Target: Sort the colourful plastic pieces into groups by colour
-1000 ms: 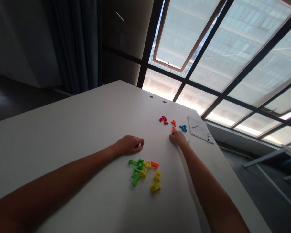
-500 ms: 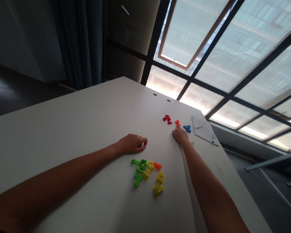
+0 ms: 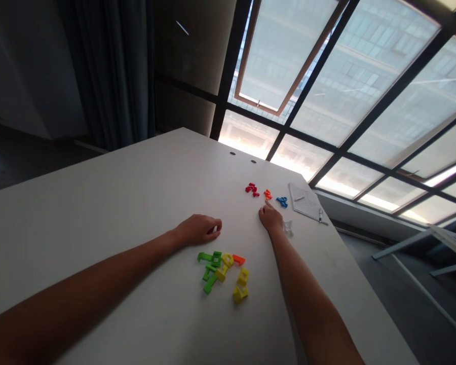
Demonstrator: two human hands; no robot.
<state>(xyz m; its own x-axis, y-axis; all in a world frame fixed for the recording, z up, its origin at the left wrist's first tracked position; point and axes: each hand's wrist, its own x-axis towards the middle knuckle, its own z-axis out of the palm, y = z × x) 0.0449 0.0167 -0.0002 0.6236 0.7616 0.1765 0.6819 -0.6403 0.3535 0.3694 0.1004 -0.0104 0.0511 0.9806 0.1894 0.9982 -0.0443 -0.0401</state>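
My left hand [image 3: 198, 229] rests on the white table [image 3: 110, 203] with its fingers curled under; whether they hold anything is hidden. Just below it lies a cluster of green pieces [image 3: 210, 266], yellow pieces [image 3: 240, 285] and one orange piece [image 3: 238, 259]. My right hand [image 3: 269, 218] lies further out, fingers drawn together, one fingertip stretched toward small orange pieces [image 3: 268, 194]. Red pieces [image 3: 251, 189] sit left of those and blue pieces [image 3: 281, 201] to their right. A small clear piece [image 3: 288, 227] lies beside my right wrist.
A sheet of paper [image 3: 304, 200] with a pen [image 3: 320, 215] on it lies near the table's far right edge. Two round holes [image 3: 243, 157] mark the far edge. Large windows stand beyond, a dark curtain [image 3: 110, 71] at the left.
My right hand has drawn back slightly from the orange pieces. My left hand stays put. The view has shifted a little.
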